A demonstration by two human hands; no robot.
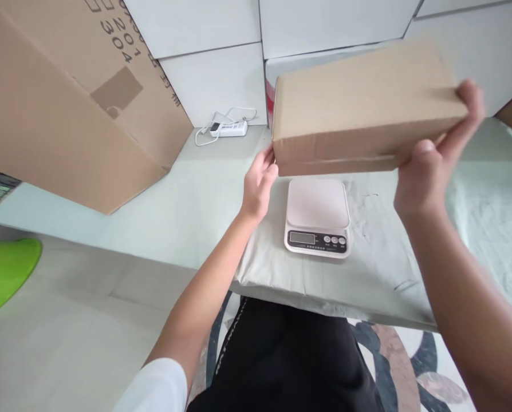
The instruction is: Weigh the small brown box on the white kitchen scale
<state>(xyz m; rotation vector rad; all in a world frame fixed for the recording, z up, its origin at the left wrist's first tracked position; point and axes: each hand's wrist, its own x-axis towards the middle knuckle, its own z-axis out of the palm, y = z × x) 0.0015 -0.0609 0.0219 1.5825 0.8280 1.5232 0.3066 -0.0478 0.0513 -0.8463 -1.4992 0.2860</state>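
Observation:
A long brown cardboard box (359, 103) is held up above the table, its right end a little higher than its left. My left hand (258, 183) grips the lower left corner, thumb in front and fingers partly behind the box. Around the right end my right hand (436, 146) is closed, with the thumb on the front side and the fingers at the far end. Below the box, a white kitchen scale (318, 203) lies on the cloth-covered table, its bare weighing plate facing up. The scale's display (302, 237) looks blank.
A large printed carton (88, 114) stands at the left on the table (187, 223). Near the white wall lies a white power strip (229, 129) with a cable. A green seat-like object (7, 274) is at the far left, below table height.

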